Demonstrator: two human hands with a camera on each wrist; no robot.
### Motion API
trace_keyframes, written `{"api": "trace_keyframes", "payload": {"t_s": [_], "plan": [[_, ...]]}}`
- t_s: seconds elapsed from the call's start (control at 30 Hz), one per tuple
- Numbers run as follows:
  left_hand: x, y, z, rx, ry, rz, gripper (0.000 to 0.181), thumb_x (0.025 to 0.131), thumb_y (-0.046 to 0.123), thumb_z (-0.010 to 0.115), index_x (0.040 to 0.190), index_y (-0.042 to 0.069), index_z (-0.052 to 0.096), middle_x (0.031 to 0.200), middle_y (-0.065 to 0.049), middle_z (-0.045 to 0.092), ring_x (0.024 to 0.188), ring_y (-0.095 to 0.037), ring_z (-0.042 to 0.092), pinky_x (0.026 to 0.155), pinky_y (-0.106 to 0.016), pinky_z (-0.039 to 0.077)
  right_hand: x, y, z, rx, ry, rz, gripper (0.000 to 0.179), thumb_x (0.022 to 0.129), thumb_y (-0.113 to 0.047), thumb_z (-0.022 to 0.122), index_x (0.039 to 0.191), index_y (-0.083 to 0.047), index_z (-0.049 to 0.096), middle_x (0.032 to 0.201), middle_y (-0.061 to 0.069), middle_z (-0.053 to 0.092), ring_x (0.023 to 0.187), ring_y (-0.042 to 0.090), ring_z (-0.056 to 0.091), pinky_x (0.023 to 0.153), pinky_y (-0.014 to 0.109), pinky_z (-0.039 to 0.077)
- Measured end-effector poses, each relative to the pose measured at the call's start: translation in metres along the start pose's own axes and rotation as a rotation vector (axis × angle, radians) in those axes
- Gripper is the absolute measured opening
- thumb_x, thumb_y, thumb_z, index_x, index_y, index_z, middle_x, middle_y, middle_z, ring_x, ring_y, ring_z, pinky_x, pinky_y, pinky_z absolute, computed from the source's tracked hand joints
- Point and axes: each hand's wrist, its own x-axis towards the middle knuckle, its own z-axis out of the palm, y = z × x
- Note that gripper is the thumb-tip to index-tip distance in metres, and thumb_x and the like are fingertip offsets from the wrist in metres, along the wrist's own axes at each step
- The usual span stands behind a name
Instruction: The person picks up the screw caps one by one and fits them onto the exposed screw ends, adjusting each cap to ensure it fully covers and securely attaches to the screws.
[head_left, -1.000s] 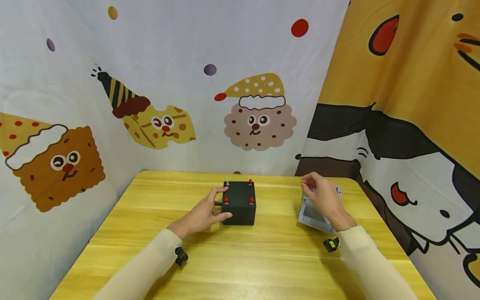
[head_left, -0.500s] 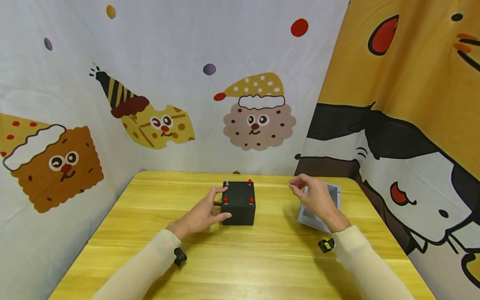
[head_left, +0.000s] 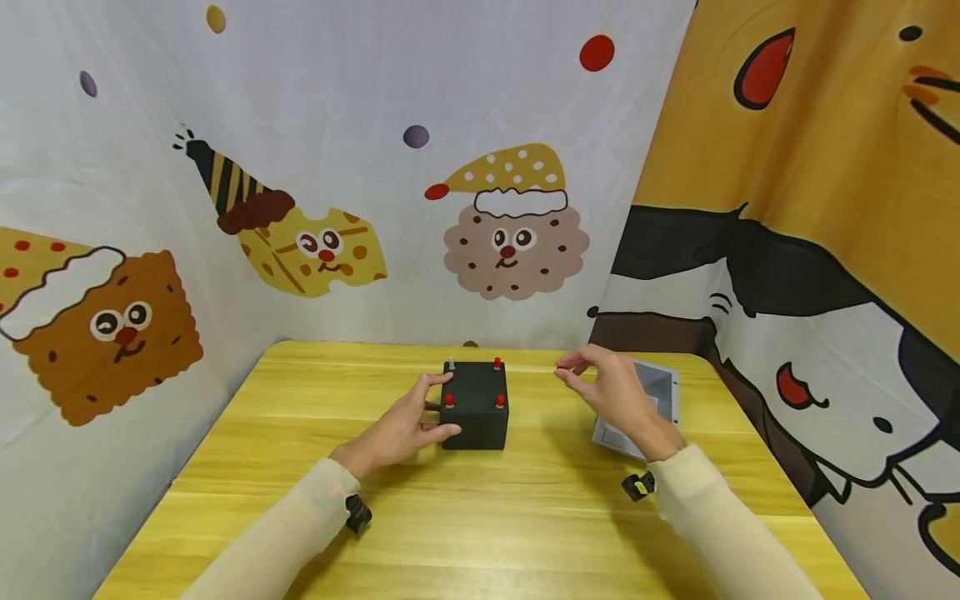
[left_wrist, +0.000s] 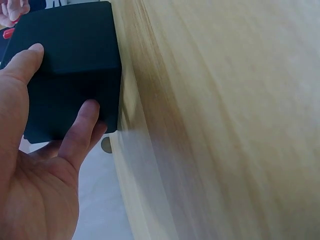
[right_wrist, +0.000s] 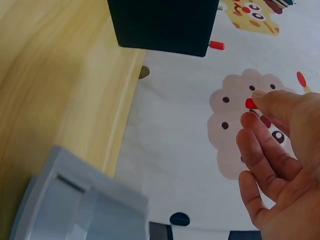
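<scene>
A black box (head_left: pixel 476 390) stands on the table, with small switch-like posts at its top corners. Red caps cover three of them; the back-left metal post (head_left: pixel 452 365) is bare. My left hand (head_left: pixel 405 423) grips the box at its left side, index finger by the bare post and thumb on the front face. To the right of the box, my right hand (head_left: pixel 613 396) is raised over the table. Between its thumb and index finger it pinches a small red cap (right_wrist: pixel 250 103), the other fingers loosely bent.
A grey plastic bin (head_left: pixel 674 405) sits under and beyond the right hand, partly hidden by it. The wooden table (head_left: pixel 480 517) ends at a patterned cloth wall (head_left: pixel 360 321) behind the box. More cloth (head_left: pixel 825 350) hangs along the right side.
My right hand has moved left from over the grey bin toward the black box, carrying the red cap. The left hand keeps its grip on the box in place.
</scene>
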Motion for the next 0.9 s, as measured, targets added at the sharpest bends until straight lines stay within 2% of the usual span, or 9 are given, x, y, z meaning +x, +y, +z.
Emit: {"api": "trace_keyframes", "payload": {"t_s": [0.13, 0.43, 0.73, 0.9], "plan": [[0.0, 0.0, 0.0, -0.001, -0.005, -0.011, 0.093, 0.111, 0.048, 0.081, 0.182, 0.027, 0.023, 0.191, -0.014, 0.031, 0.145, -0.037, 0.073, 0.106, -0.04, 0.073, 0.004, -0.009, 0.003, 0.015, -0.016, -0.023, 0.008, 0.103, -0.014, 0.093, 0.109, -0.017, 0.088, 0.107, -0.001, 0.087, 0.094, 0.019, 0.08, 0.083, 0.046, 0.07], [0.0, 0.001, -0.001, 0.021, -0.005, 0.011, 0.094, 0.112, 0.049, 0.079, 0.182, 0.024, 0.022, 0.192, -0.013, 0.029, 0.146, -0.038, 0.072, 0.106, -0.04, 0.072, 0.015, -0.023, 0.01, 0.042, -0.024, -0.086, 0.009, 0.103, -0.013, 0.093, 0.11, -0.014, 0.088, 0.103, -0.002, 0.088, 0.091, 0.017, 0.08, 0.078, 0.033, 0.067], [0.001, 0.0, 0.001, 0.03, 0.002, 0.004, 0.095, 0.112, 0.048, 0.079, 0.183, 0.024, 0.021, 0.191, -0.017, 0.03, 0.145, -0.038, 0.073, 0.103, -0.039, 0.073, 0.017, -0.029, 0.012, 0.058, -0.046, -0.097, 0.009, 0.103, -0.013, 0.092, 0.11, -0.015, 0.087, 0.104, -0.001, 0.088, 0.091, 0.017, 0.079, 0.08, 0.044, 0.071], [0.0, -0.001, 0.002, 0.034, 0.008, 0.019, 0.093, 0.113, 0.047, 0.079, 0.182, 0.022, 0.022, 0.192, -0.016, 0.029, 0.145, -0.038, 0.073, 0.103, -0.04, 0.073, 0.017, -0.029, 0.013, 0.065, -0.057, -0.095, 0.009, 0.103, -0.013, 0.092, 0.111, -0.014, 0.088, 0.105, -0.002, 0.089, 0.092, 0.017, 0.08, 0.078, 0.041, 0.071]]}}
